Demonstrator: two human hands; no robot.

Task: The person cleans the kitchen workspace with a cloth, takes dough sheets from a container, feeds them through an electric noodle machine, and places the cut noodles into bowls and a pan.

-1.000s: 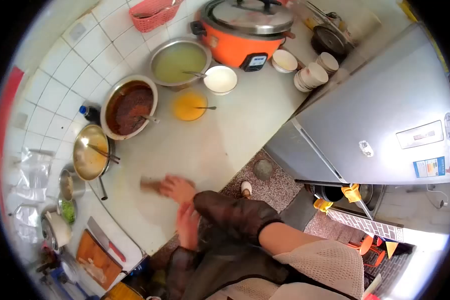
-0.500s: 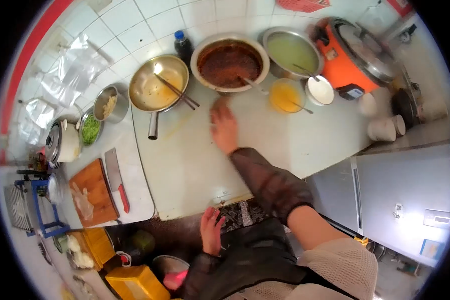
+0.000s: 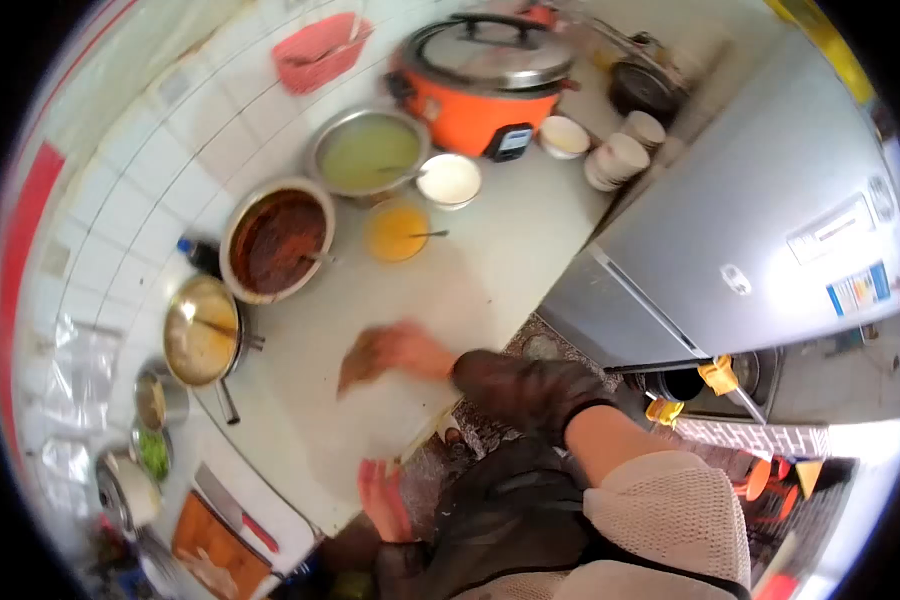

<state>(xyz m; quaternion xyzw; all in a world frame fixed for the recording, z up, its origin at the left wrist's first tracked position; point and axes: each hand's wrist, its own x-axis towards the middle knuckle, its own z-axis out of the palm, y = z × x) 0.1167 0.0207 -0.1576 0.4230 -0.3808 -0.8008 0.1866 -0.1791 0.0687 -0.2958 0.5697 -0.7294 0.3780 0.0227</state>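
Observation:
My right hand (image 3: 415,350) is over the white counter (image 3: 300,400), blurred by motion. Its fingers press on a brown cloth (image 3: 362,362), smeared in the picture, against the counter top. Beside the counter's front edge is my left hand (image 3: 382,498), with fingers stretched out and nothing in them. Beyond my right hand stand a glass bowl of yellow liquid (image 3: 395,228) with a spoon, and a large pot of dark red sauce (image 3: 282,240) with a ladle.
At the back are a pot of green liquid (image 3: 365,150), an orange cooker (image 3: 480,95) and a white bowl (image 3: 450,182). On the left are a frying pan (image 3: 205,345), a cleaver (image 3: 232,505) and a cutting board (image 3: 215,540). A grey refrigerator (image 3: 700,270) borders the right.
The view has swung to the right, showing more of the refrigerator. My right hand has moved the cloth away from the sauce pot, toward the counter's front. My left hand stays open near the edge.

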